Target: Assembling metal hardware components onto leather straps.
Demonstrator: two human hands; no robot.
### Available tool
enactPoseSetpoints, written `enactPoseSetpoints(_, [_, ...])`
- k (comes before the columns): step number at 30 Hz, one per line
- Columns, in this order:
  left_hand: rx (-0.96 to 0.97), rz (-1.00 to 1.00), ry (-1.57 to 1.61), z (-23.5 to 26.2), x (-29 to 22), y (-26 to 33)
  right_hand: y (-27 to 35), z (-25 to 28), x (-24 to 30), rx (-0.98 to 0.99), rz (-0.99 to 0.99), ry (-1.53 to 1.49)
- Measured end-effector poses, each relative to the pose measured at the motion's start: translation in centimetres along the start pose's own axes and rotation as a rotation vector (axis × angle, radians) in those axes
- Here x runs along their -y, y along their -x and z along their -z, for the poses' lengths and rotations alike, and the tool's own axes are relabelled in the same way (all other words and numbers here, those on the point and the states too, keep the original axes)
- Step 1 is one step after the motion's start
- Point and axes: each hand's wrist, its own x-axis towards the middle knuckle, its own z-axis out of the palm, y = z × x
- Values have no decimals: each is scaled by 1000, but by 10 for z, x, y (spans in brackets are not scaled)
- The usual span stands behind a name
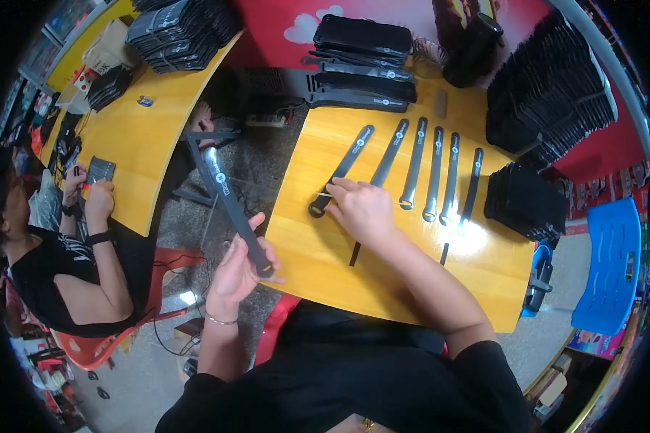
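My left hand (240,268) holds a long flat black strip (227,196) by its lower end, tilted up and left over the gap beside the table. My right hand (361,209) rests on the yellow wooden table (318,245), fingers closed on a thin pale stick (323,195) near the round end of another black strip (341,169). Several more black strips (433,173) lie side by side to the right of that hand, each with a round white mark near its far end.
Stacks of black strips (365,36) lie at the table's far edge; piles of black packs (549,94) stand right. Another person (58,252) sits at a second yellow table (141,144) on the left, handling a small item. A blue plastic chair (614,267) stands right.
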Motion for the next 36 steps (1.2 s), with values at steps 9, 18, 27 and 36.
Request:
enactPoseSetpoints(9, [-23,28,-67,-18,11,-11,1,-2,-27,-165,-19,-51])
enactPoseSetpoints(18, [-4,-70,-73,-40,25,-21,20,40,-3,-315,129,-288])
enactPoseSetpoints(27, [-49,-313,-13,-89,45,-35,93,72,29,-182,67,-559])
enactPoseSetpoints(36, [-80,-397,-197,-119,57,-31,116,79,32,-271,68,-409])
